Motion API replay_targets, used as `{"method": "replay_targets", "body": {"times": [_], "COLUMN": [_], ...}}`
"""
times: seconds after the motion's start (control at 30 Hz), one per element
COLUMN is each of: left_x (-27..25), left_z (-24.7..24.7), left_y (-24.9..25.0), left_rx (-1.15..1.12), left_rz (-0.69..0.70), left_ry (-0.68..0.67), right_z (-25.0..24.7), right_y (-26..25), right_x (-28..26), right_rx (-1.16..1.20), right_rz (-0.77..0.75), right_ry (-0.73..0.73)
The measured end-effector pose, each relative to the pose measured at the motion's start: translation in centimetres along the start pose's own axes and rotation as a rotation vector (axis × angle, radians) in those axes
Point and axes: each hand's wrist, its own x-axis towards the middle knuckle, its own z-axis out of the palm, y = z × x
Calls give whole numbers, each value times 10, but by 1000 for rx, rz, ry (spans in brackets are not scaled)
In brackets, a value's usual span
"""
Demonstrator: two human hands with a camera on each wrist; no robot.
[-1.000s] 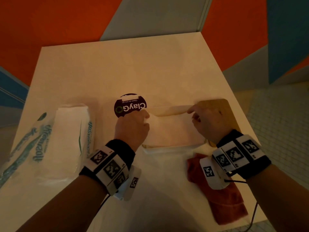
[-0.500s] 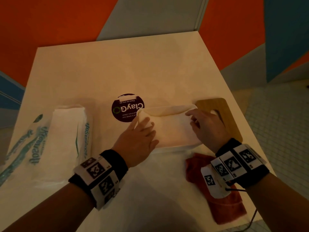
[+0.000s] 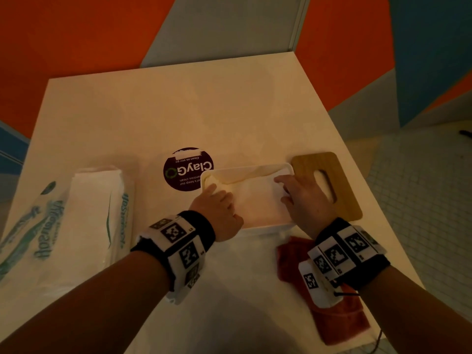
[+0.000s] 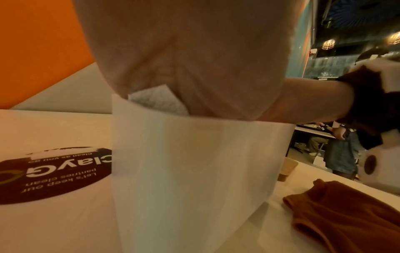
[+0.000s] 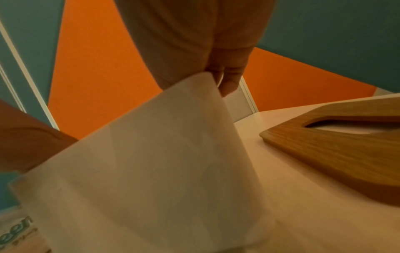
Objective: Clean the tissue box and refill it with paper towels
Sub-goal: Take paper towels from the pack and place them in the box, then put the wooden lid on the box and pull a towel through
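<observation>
The white tissue box (image 3: 255, 224) stands open in the middle of the table with a stack of white paper towels (image 3: 255, 198) lying inside it. My left hand (image 3: 217, 196) presses the stack down at the box's left end, fingers straight and reaching inside. My right hand (image 3: 286, 190) presses down at the right end in the same way. The left wrist view shows the box wall (image 4: 194, 162) with a towel corner (image 4: 158, 101) under my palm. In the right wrist view my fingers (image 5: 229, 80) dip behind the box wall (image 5: 162, 162).
The wooden slotted lid (image 3: 329, 182) lies just right of the box. A red cloth (image 3: 332, 302) lies at the near right edge. An opened pack of paper towels (image 3: 97, 218) sits at the left. A round dark sticker (image 3: 187, 169) is behind the box.
The towel stack, held at both ends above the box a second ago, has gone down into it. Both hands have flattened and now press on top of it.
</observation>
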Motion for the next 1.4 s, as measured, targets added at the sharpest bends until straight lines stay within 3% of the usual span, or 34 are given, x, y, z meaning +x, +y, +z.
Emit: {"method": "replay_targets", "body": {"times": [0.1,0.17,0.3,0.37,0.5,0.63,0.7,0.77,0.83,0.93,1.03,1.2,1.27,1.4], "left_x": [-2,-7,-8,-5,4,15,16,17,19,21,21,18,9,9], "left_z": [1,0,-10,-13,-11,-4,1,6,9,10,10,2,11,10], "left_y": [-1,-1,0,0,-1,3,3,2,1,2,3,9,-5,-3], "left_rx": [-8,-43,-558,-734,-887,-883,-974,-1035,-1032,-1048,-1059,-1120,-1163,-1203], "left_rz": [13,63,31,56,135,183,145,119,123,144,165,199,116,114], "left_ry": [101,236,627,719,684,658,690,711,725,732,745,702,721,722], "right_z": [-1,-4,-5,-4,-5,-4,-5,-5,1,16,27,27,40,24], "right_y": [2,3,5,5,9,12,16,33,56,74,76,99,85,77], "right_x": [0,3,5,2,-6,-13,-12,-6,4,17,19,20,31,27], "right_rx": [98,178,207,250,391,579,621,543,371,130,-6,76,58,160], "right_rz": [22,70,22,-6,-48,-138,-40,185,384,517,558,692,655,648], "right_ry": [48,74,124,177,270,201,256,300,212,-21,-80,-46,-109,-95]}}
